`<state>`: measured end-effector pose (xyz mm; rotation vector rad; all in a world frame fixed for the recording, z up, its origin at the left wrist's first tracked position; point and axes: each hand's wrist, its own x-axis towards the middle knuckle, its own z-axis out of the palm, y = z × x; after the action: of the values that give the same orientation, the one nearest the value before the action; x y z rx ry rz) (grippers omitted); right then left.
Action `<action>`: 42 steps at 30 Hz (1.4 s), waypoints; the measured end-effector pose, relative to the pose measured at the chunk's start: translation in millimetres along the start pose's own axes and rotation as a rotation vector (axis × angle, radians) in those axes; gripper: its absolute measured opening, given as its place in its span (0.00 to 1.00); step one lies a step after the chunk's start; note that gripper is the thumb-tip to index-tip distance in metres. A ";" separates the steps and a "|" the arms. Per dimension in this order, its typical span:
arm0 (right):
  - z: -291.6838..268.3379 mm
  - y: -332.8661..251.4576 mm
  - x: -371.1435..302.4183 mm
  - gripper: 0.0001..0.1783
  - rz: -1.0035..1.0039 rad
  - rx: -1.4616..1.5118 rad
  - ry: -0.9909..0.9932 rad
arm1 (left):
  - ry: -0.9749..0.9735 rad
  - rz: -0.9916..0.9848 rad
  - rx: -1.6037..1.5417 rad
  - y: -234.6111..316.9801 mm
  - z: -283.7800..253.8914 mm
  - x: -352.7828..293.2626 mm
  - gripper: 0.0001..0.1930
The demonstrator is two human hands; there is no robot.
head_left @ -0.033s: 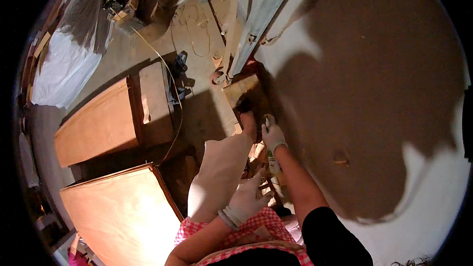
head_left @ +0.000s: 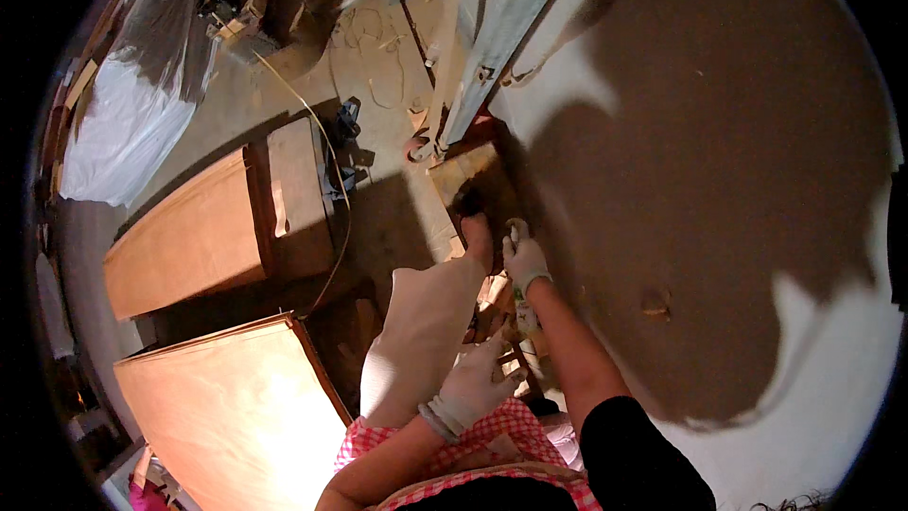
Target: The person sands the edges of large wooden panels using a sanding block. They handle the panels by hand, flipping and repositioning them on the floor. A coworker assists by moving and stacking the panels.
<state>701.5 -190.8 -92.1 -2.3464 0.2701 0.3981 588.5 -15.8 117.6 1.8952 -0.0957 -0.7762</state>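
Note:
My right hand [head_left: 526, 260], in a pale glove, is closed, its fingers curled around something whitish that the glove mostly hides. Below that wrist a slim bottle-like thing [head_left: 525, 314] with green and white on it shows partly behind my forearm; whether the hand holds it, I cannot tell. My left hand [head_left: 473, 386], gloved too, hovers over my lap with its fingers apart and nothing visible between them. A red-and-white checked apron [head_left: 492, 431] lies beneath it. My beige trouser leg [head_left: 416, 341] stretches forward to a dark shoe [head_left: 466, 201] on a wooden board [head_left: 463, 168].
Two stacks of thin brown sheets [head_left: 227, 407] [head_left: 189, 237] stand at my left. A pale metal post [head_left: 501, 38] rises ahead, near a caster wheel [head_left: 414, 147]. A cable [head_left: 331, 151] crosses by the stacks. Another person's pink sleeve [head_left: 147, 494] shows at lower left.

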 end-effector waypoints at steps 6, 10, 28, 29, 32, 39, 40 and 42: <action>-5.4 -27.7 18.5 0.26 0.022 0.005 -0.071 | 0.026 0.084 0.052 -16.7 1.9 -5.2 0.34; -0.4 -26.8 22.4 0.26 0.030 -0.093 -0.108 | 0.016 0.094 0.050 -6.0 -0.4 -6.3 0.32; -17.1 -8.2 -37.3 0.29 0.060 0.006 0.033 | -0.010 0.161 -0.074 20.5 -21.4 -31.4 0.30; -18.7 -14.8 -38.7 0.29 0.043 0.052 0.007 | -0.046 0.167 -0.102 25.1 -29.1 -37.8 0.31; -30.1 -37.6 -43.3 0.31 -0.075 0.157 -0.043 | -0.112 0.199 -0.212 42.3 -61.6 -66.1 0.31; -31.2 -79.5 -61.6 0.33 -0.315 0.240 0.004 | 0.113 0.283 -0.386 32.7 -102.2 -120.4 0.29; -31.9 -88.5 -67.7 0.32 -0.234 0.308 -0.064 | 0.203 0.271 -0.367 17.0 -96.4 -123.0 0.28; -13.8 -78.1 -61.5 0.31 -0.182 0.284 -0.170 | 0.343 0.175 -0.372 -7.6 -87.7 -125.5 0.25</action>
<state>670.9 -140.0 -11.1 -2.0250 0.0288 0.4363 536.0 107.4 192.2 1.6116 0.0916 -0.3154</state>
